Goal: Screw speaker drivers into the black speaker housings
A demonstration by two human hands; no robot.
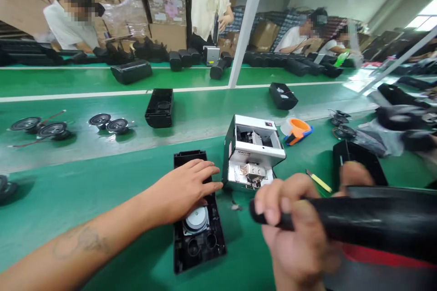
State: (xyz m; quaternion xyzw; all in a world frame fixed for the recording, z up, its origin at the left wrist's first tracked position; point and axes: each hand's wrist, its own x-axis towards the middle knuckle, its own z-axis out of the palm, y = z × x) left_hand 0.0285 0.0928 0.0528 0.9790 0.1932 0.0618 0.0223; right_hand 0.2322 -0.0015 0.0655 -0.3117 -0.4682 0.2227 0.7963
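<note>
My left hand (191,186) lies flat with fingers stretched over a black speaker housing (180,259) on the green bench, covering its upper middle. Below the palm, a round speaker driver (197,219) shows its silver back inside the housing. My right hand (297,232), blurred by motion, is wrapped round a black electric screwdriver (368,220). The tool lies nearly level, its front end pointing left toward the housing but apart from it. Just beyond both hands stands a white screw feeder (254,145) with metal parts in its front opening.
Orange-and-blue tape dispenser (299,132) and yellow cutter (321,181) lie right of the feeder. Loose speaker drivers (53,130) and black housings (160,108) sit beyond. A metal post (247,27) rises mid-bench. A blurred hand (357,175), owner unclear, shows behind the screwdriver. Several co-workers sit or stand opposite.
</note>
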